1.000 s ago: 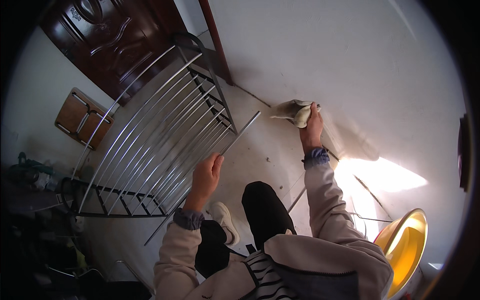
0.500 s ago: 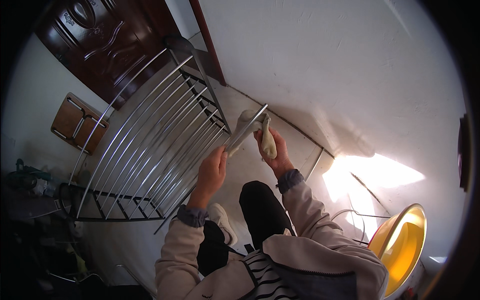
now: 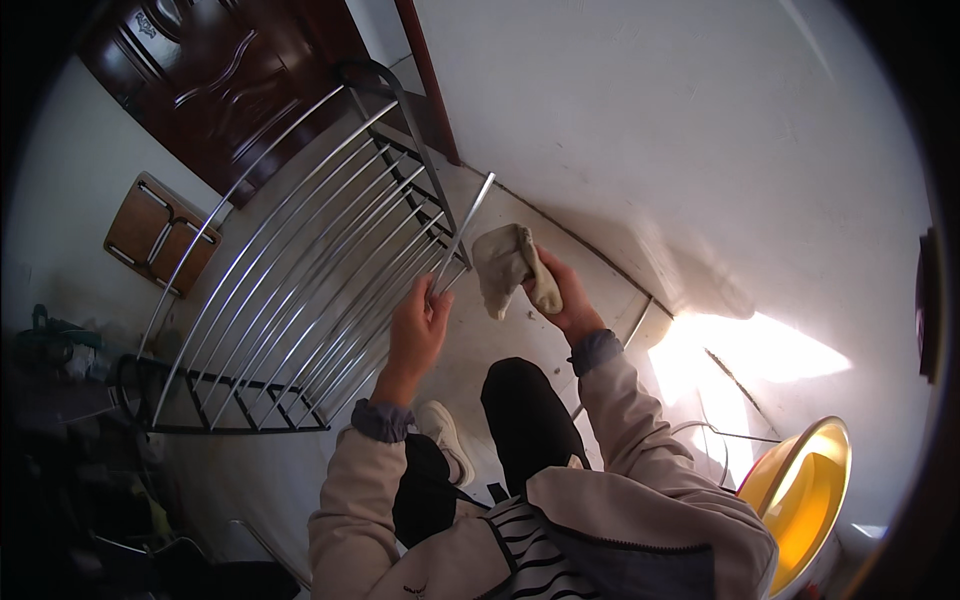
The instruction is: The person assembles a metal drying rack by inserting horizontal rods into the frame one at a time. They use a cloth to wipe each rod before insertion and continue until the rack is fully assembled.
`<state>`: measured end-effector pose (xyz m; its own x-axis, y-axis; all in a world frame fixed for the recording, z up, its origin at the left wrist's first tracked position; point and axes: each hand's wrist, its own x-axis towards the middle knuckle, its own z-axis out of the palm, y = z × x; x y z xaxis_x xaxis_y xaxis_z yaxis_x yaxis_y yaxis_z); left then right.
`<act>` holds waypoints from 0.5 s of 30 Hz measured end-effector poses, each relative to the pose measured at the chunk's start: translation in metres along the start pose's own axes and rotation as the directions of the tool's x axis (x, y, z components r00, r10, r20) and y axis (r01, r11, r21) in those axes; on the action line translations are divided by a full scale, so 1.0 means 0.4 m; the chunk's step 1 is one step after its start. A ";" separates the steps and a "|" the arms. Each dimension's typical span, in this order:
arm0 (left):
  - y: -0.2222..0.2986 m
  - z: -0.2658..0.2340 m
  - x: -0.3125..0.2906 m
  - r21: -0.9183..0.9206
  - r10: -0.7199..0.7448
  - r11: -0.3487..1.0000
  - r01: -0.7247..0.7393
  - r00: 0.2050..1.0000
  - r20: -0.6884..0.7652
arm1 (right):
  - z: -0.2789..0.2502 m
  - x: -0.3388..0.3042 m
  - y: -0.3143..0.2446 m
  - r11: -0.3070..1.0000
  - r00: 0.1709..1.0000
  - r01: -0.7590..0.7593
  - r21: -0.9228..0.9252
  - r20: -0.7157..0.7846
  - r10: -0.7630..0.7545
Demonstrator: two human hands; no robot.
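Observation:
My left hand (image 3: 412, 335) is closed round a thin silver metal tube (image 3: 472, 215), whose upper end points away from me past the rack. To its right, my right hand (image 3: 568, 300) grips a crumpled pale beige cloth (image 3: 500, 262). Part of the cloth hangs down in front of the fingers. Cloth and tube are slightly apart. Just left of my hands stands a metal rack (image 3: 290, 260) with several silver bars between dark end frames. The tube's lower end is hard to pick out against those bars.
A yellow basin (image 3: 812, 490) stands at the lower right, near a white wall (image 3: 700, 130) with a sunlit patch. A brown folding stool (image 3: 160, 235) leans at the left. Behind the rack is a dark red door (image 3: 215, 85). My shoe (image 3: 445, 440) rests on the floor below.
The cloth has come off the tube and moved slightly right and down, still in my right hand. The tube's upper end has swung left and away.

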<state>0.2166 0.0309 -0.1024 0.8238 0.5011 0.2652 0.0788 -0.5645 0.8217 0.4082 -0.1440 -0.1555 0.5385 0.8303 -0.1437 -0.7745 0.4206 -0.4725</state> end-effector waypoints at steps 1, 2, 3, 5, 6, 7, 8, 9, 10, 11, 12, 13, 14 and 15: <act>-0.005 -0.011 0.006 0.023 -0.070 0.997 0.069 0.997 0.022 | -0.004 0.006 -0.003 0.974 0.996 -0.063 0.219 -0.053 0.076; -0.011 -0.021 0.013 0.010 -0.137 0.991 0.137 0.990 0.042 | -0.008 0.008 -0.007 0.966 0.997 -0.074 0.246 0.053 0.063; -0.019 -0.026 0.020 0.029 -0.153 0.988 0.152 0.987 0.052 | -0.011 0.009 -0.006 0.960 0.994 -0.087 0.267 0.084 0.067; -0.036 -0.032 0.034 -0.019 -0.188 0.982 0.189 0.980 0.059 | -0.013 0.012 0.000 0.956 0.981 -0.112 0.269 0.182 0.063; -0.045 -0.028 0.041 -0.049 -0.158 0.985 0.163 0.984 0.084 | -0.013 0.013 0.004 0.951 0.974 -0.122 0.283 0.217 0.061; -0.052 -0.020 0.045 -0.093 -0.140 0.984 0.150 0.985 0.102 | -0.010 0.015 0.011 0.945 0.967 -0.133 0.298 0.250 0.057; -0.058 -0.011 0.049 -0.134 -0.170 0.973 0.188 0.976 0.139 | -0.007 0.019 0.015 0.940 0.957 -0.144 0.309 0.284 0.053; -0.062 -0.006 0.047 -0.133 -0.129 0.980 0.151 0.978 0.163 | -0.005 0.022 0.017 0.936 0.965 -0.139 0.324 0.255 0.056; -0.065 0.001 0.045 -0.127 -0.134 0.979 0.162 0.970 0.203 | -0.003 0.025 0.019 0.933 0.972 -0.135 0.335 0.229 0.058; -0.067 0.005 0.047 -0.105 -0.154 0.977 0.184 0.958 0.242 | -0.001 0.029 0.018 0.930 0.975 -0.132 0.343 0.216 0.059; -0.068 0.007 0.048 -0.160 -0.119 0.975 0.157 0.968 0.221 | 0.001 0.032 0.017 0.951 0.975 -0.114 0.287 0.218 0.051; -0.068 0.007 0.050 -0.197 -0.102 0.970 0.142 0.975 0.199 | 0.003 0.034 0.013 0.969 0.972 -0.097 0.228 0.233 0.043; -0.068 0.006 0.053 -0.237 -0.100 0.961 0.145 0.977 0.190 | 0.005 0.035 0.010 0.983 0.964 -0.092 0.160 0.262 0.047; -0.068 0.001 0.054 -0.240 -0.094 0.961 0.140 0.976 0.194 | 0.007 0.035 0.006 0.980 0.953 -0.132 0.150 0.291 0.084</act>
<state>0.2327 0.0568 -0.1193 0.9061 0.4146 0.0840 0.0562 -0.3148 0.9475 0.4129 -0.1304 -0.1561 0.3522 0.9328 0.0763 -0.8797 0.3578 -0.3134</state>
